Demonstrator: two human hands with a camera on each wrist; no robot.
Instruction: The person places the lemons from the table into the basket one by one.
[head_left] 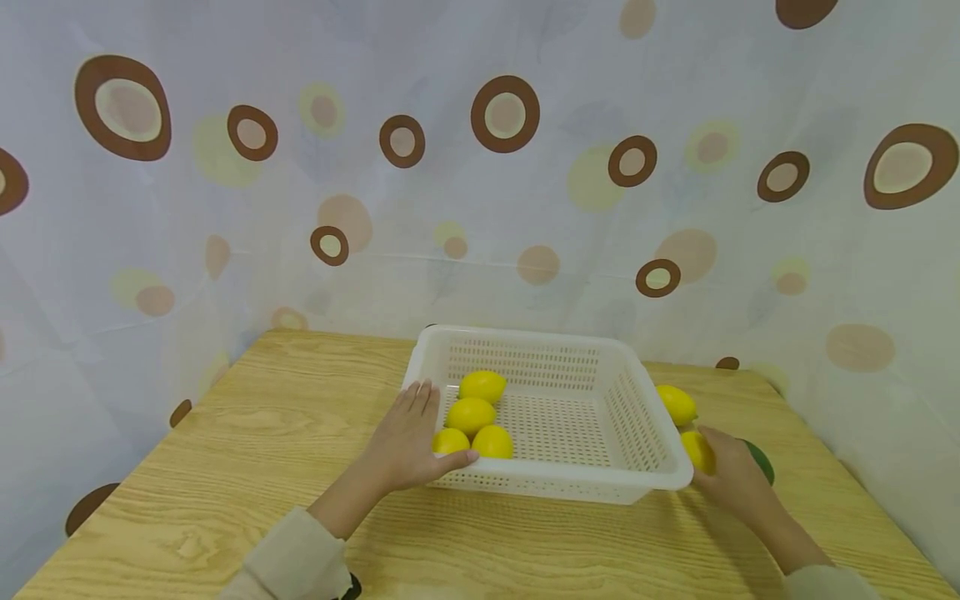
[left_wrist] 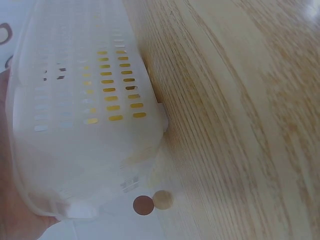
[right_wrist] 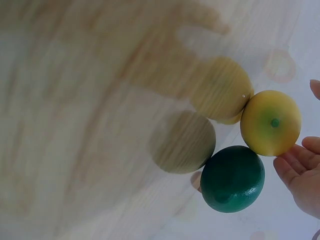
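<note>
My left hand (head_left: 405, 437) rests on the near left corner of a white plastic basket (head_left: 555, 472), fingers straight over the left rim and thumb along the front rim. Inside, several yellow lemons, one of them a lemon (head_left: 482, 386) at the back, sit bunched at the left end. To the basket's right my right hand (head_left: 733, 477) is at a lemon (head_left: 699, 452). In the right wrist view its fingertips are at the side of that lemon (right_wrist: 270, 123), while the thumb stands apart from it. A smooth, shiny dark green fruit (right_wrist: 232, 179) sits beside that lemon.
Another lemon (head_left: 677, 405) lies behind the one at my right hand, close to the basket's right side. The wooden table (head_left: 247, 417) has a patterned curtain (head_left: 450, 183) behind it and at both sides.
</note>
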